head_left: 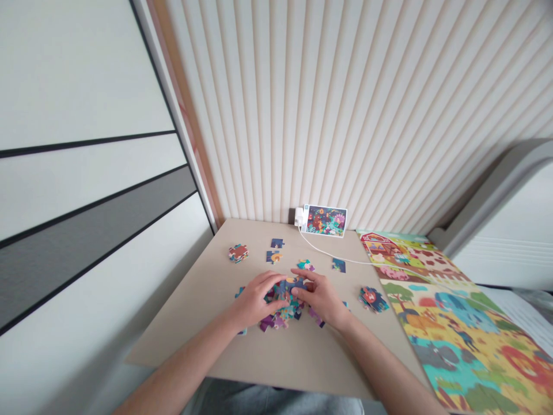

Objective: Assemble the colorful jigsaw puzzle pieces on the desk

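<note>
A heap of colourful jigsaw puzzle pieces (283, 314) lies on the table between my two hands. My right hand (324, 297) pinches a dark blue puzzle piece with a yellow patch (296, 282) between thumb and fingers, just over the heap. From the other side my left hand (259, 298) curls its thumb and fingers round bluish pieces at the heap's upper left; the fingers partly hide them. Beyond my hands lie a blue piece (277, 244), a blue and orange piece (273, 257), a teal piece (306, 265) and another blue piece (339, 265).
A stack of reddish pieces (238, 253) lies at the left, another stack (374, 300) at the right. A picture card (326, 221) leans on the ribbed wall beside a white charger (299, 217). Its cable (337, 257) crosses the table towards assembled animal puzzles (466, 334).
</note>
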`<state>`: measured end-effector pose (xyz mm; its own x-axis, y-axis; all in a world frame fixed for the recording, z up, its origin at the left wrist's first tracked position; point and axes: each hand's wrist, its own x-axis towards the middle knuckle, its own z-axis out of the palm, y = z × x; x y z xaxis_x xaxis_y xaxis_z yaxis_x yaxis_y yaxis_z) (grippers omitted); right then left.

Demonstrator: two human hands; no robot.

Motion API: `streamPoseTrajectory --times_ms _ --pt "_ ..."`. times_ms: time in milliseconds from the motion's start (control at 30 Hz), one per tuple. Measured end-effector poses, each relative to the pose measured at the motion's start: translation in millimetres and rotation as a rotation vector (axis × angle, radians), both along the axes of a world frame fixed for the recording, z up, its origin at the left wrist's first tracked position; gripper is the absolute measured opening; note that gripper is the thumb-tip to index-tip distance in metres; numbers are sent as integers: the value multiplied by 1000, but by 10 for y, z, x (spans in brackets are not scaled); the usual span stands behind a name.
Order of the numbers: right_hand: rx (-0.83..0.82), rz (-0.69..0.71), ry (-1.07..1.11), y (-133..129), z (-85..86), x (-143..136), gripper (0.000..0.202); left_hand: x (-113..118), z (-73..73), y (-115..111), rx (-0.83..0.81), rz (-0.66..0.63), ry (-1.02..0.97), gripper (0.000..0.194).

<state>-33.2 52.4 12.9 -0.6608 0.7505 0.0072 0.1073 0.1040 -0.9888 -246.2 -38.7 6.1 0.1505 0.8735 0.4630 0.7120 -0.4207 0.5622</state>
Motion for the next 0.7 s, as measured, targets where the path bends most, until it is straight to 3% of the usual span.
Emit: streamPoseTrajectory --times_ms 133,300,433,533,600,700 --pt "76 -57 25 -57 -6 -60 60 30 30 -38 59 8 107 57" --pt "175 24 27 -124 12 -102 57 38 205 -108 177 -41 301 56" --pt "-8 138 131 -159 45 -120 69 -2 372 -197 159 -86 413 71" --pt "-142 197 164 -170 37 -139 78 -28 463 -240 121 -91 419 52" --pt "-133 190 166 -172 22 -146 78 -30 498 -246 88 -75 383 44" --pt "-74 164 162 -174 3 -143 75 -2 519 -236 52 -82 355 50"
